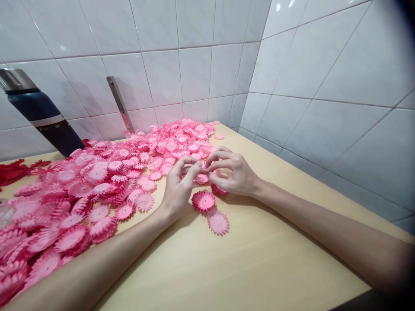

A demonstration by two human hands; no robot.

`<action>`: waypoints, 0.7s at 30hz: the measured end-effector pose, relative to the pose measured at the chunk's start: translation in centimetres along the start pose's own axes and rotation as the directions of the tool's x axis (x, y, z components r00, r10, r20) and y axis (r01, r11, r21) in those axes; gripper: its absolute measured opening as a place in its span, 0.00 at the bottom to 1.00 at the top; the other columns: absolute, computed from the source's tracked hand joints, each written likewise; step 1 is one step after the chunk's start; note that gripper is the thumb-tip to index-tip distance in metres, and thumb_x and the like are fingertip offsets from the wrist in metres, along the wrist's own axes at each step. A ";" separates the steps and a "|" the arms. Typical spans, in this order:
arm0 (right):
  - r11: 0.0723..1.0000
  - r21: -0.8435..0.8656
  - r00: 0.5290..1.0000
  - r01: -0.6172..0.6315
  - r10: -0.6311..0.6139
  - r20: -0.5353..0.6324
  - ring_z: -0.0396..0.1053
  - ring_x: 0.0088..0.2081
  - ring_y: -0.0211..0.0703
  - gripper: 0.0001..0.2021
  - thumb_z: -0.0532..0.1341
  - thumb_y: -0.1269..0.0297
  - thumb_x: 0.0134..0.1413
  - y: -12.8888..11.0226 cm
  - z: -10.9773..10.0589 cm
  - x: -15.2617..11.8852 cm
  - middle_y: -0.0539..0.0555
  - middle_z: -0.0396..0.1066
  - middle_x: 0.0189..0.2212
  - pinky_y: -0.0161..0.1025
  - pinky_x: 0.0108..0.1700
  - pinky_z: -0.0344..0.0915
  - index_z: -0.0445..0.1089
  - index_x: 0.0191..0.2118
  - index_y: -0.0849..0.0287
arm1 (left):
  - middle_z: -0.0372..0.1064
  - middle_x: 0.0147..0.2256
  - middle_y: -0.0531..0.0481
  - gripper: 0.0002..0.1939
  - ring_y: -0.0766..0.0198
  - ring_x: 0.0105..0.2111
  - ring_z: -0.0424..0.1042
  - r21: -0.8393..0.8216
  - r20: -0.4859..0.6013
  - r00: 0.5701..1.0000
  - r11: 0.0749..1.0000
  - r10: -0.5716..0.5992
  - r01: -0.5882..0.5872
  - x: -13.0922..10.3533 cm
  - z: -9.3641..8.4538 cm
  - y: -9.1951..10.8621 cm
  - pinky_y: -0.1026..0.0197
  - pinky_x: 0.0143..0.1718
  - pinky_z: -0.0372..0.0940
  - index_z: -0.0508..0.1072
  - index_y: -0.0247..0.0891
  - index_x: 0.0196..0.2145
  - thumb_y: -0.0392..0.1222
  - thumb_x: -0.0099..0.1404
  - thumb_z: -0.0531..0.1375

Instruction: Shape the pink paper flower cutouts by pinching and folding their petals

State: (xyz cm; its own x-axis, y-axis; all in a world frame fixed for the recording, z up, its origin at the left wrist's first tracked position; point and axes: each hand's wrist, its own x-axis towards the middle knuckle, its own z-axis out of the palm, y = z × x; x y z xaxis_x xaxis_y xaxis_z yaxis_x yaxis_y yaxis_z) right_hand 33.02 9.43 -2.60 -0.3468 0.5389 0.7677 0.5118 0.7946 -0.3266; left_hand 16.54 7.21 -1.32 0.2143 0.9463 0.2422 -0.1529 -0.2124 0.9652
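My left hand and my right hand meet fingertip to fingertip above the table. Thumb and fingers of the left are pinched together, and those of the right curl in a pinch against them. Whatever lies between the fingertips is too small or hidden to name. Just below them are pink scalloped paper-like flower discs, one under the fingers and another partly covered by the right hand. Nearer to me, a darker pink disc touches a pale pink disc.
A large heap of pink flower discs spreads over the left and back of the wooden table. Behind it stand a dark blue bottle and a metal strip near the tiled wall. Red pieces lie far left.
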 end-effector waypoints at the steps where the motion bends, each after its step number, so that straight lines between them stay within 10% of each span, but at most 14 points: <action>1: 1.000 -0.021 1.000 -0.021 0.020 -0.024 0.67 0.32 0.46 0.07 0.60 0.75 0.42 0.0 0.0 0.0 0.55 0.73 0.27 0.45 0.37 0.66 0.72 0.21 0.57 | 0.74 0.33 0.48 0.09 0.58 0.39 0.76 0.005 0.009 1.000 1.000 0.002 -0.002 -0.1 0.0 0.0 0.61 0.37 0.70 0.69 0.37 0.35 0.45 0.61 0.60; 10: 0.910 0.042 0.893 -0.412 0.412 -0.181 0.72 0.35 0.47 0.06 0.61 0.71 0.46 1.1 -0.5 0.1 0.54 0.77 0.29 0.43 0.36 0.64 0.74 0.23 0.58 | 0.75 0.38 0.44 0.15 0.58 0.36 0.76 0.095 0.118 0.993 0.995 -0.010 -0.002 -1.1 0.2 0.9 0.58 0.36 0.72 0.67 0.39 0.45 0.47 0.62 0.60; 21: 0.916 0.123 0.887 -0.381 0.400 -0.231 0.72 0.30 0.43 0.23 0.57 0.59 0.59 1.0 -0.5 -0.1 0.52 0.74 0.22 0.42 0.41 0.65 0.69 0.14 0.57 | 0.70 0.47 0.42 0.11 0.58 0.49 0.70 0.324 0.034 0.981 0.927 0.190 -0.191 -0.2 -0.2 -0.7 0.55 0.47 0.69 0.65 0.39 0.45 0.33 0.63 0.56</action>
State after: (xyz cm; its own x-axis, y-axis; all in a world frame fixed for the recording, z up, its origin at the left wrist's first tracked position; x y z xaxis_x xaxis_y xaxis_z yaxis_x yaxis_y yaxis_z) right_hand 33.94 10.00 -2.70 0.0781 0.7312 0.6777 0.5042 0.5575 -0.6596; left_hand 16.39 7.24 -2.05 0.2143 0.8798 0.4242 0.1304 -0.4562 0.8803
